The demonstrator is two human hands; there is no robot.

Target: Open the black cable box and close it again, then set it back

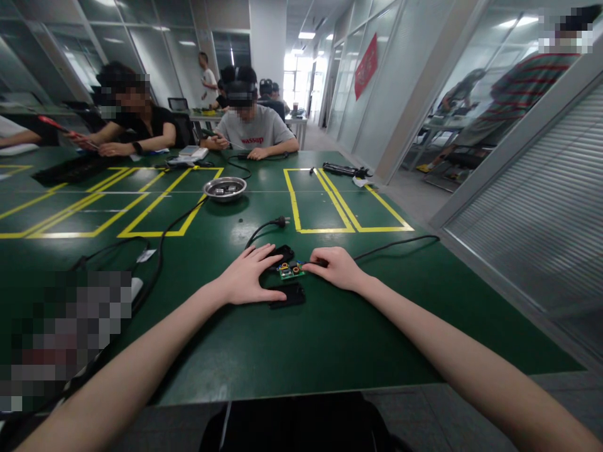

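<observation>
A small green circuit board (292, 271) with ring-shaped coils lies between two black plastic case halves. The farther case half (284, 252) is partly covered by the fingers of my left hand (245, 275). That hand is spread open, its thumb resting on the nearer case half (294, 294). At the board's right end, my right hand (336, 267) is closed in a pinch on a black cable (396, 248), which runs out to the right. Another black cable with a plug (281, 221) lies beyond my left hand.
A metal bowl (225, 188) with small parts stands farther back on the green table (264, 358). Yellow tape (325, 230) marks rectangles there. A black tool-like object (346, 169) lies at the far right. Two people sit working across the table. A cable (162, 251) crosses the left side.
</observation>
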